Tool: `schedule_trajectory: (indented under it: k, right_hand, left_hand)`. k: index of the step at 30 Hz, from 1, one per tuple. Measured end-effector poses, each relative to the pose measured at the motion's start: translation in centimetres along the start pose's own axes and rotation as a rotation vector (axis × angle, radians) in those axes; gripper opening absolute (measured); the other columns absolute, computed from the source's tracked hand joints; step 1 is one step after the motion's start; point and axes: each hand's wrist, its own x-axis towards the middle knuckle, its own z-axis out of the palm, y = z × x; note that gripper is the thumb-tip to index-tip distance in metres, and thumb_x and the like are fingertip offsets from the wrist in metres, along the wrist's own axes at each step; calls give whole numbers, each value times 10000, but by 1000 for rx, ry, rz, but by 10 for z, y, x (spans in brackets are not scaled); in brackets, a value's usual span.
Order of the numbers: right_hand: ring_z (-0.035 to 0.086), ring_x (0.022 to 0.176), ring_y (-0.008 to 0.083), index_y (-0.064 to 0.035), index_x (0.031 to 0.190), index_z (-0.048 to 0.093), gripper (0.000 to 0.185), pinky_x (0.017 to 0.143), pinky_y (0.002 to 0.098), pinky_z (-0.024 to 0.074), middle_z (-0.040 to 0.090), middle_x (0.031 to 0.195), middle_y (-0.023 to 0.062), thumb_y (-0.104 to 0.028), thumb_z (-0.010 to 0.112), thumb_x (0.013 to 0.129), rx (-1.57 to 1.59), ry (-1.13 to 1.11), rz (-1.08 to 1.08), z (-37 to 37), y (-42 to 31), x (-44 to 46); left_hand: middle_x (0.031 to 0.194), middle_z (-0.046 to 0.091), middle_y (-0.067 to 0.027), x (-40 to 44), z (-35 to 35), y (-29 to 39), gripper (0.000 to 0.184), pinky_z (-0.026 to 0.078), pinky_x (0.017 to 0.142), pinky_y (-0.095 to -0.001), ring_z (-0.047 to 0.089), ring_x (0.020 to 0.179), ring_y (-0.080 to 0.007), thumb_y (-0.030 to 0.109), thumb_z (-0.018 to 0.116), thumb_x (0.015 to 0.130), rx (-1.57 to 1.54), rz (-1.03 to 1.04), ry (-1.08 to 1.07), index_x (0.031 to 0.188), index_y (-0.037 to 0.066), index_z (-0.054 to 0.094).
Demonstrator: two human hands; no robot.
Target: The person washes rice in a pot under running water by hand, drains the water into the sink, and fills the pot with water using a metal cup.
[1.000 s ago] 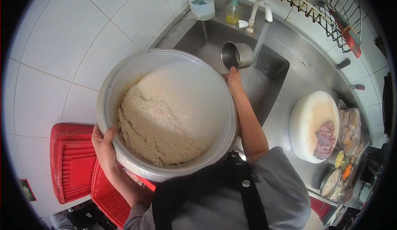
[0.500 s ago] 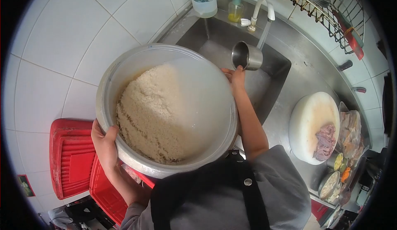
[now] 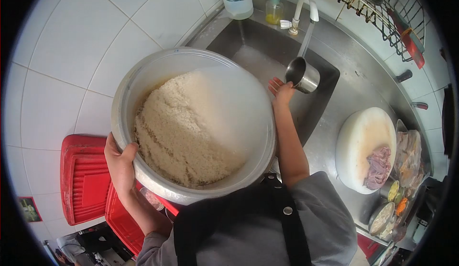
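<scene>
A large metal pot (image 3: pixel 125 122) is tilted toward the sink in front of my body. White rice (image 3: pixel 177 127) lies in its left and lower part, with cloudy water (image 3: pixel 234 108) on the right. My left hand (image 3: pixel 120 163) grips the rim at the lower left, thumb on top. Beyond the right rim, my right hand (image 3: pixel 283 93) has its fingers stretched out, apart from the pot. A steel cup (image 3: pixel 306 77) sits against its thumb side over the sink; how the cup is gripped is partly hidden.
The sink (image 3: pixel 325 82) has a white faucet (image 3: pixel 306 8), whose grey spout or stream reaches toward the cup. On the counter, a round white chopping board (image 3: pixel 358 146) carries raw meat (image 3: pixel 378 168). Red bins (image 3: pixel 86 184) stand at lower left. A wire rack (image 3: pixel 377 17) hangs upper right.
My right hand has moved off the pot rim, shifting right and down together with the steel cup. Rice has spread toward the lower right inside the pot. My left hand keeps its hold.
</scene>
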Motion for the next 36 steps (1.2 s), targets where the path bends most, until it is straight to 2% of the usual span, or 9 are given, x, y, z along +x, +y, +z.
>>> schedule_trajectory:
  k: [4,6,7,9,13,15,25,28,36]
  right_hand:
    - [648,832,294,10,1308,271,448,689,399,547,619,981,177,-285,204,978,141,21,115,-8,-1,64]
    - [642,797,249,13,1157,449,395,692,364,547,625,906,136,-277,249,978,408,-20,380,-9,-8,107]
    - [642,797,249,13,1157,449,395,692,364,547,625,906,136,-277,249,978,407,-20,379,-10,-9,117]
    - [628,770,210,-8,968,546,364,703,329,544,622,845,95,-269,293,971,420,-129,449,-9,-9,131]
    - [617,746,195,-20,904,562,360,703,303,536,620,826,73,-274,315,967,392,-53,424,-7,7,138]
    - [604,747,207,-12,998,449,358,711,327,522,608,837,97,-287,221,982,366,-148,404,-11,13,136]
    - [591,794,214,-11,1041,407,386,735,332,505,594,919,100,-345,219,996,407,-78,348,-13,27,107]
    - [582,784,210,-11,1016,415,391,726,333,500,586,901,88,-349,221,996,426,-40,334,-14,24,103]
    - [546,681,188,-12,983,419,344,668,317,490,553,781,84,-290,217,978,407,-119,302,-17,26,106]
  left_hand:
    - [962,606,-114,1,-3,-1,406,433,812,-272,559,850,-163,-9,517,711,12,1,-15,1110,-84,514]
    - [957,604,-114,0,-1,2,404,435,807,-272,559,846,-162,-10,519,709,20,-12,-13,1106,-84,516]
    - [953,603,-113,-1,1,3,404,436,799,-269,558,841,-158,-9,520,707,1,-11,-7,1104,-84,516]
    - [949,601,-112,0,1,3,404,437,792,-266,558,837,-155,-9,522,705,-22,-11,7,1102,-84,516]
    - [959,599,-107,1,1,3,414,438,785,-260,558,837,-147,-11,524,704,-8,-7,-6,1111,-84,510]
    - [962,599,-105,1,1,3,416,438,784,-259,558,837,-145,-11,524,703,-13,0,-1,1113,-84,509]
    - [990,604,-111,4,2,7,447,432,820,-264,564,863,-150,-13,531,713,-8,-11,-30,1151,-94,489]
    - [999,603,-119,3,4,11,446,431,827,-267,565,872,-153,-10,534,716,1,-7,-41,1150,-100,487]
    - [999,604,-124,5,7,16,444,432,831,-268,568,869,-158,-3,539,716,17,3,-41,1144,-106,491]
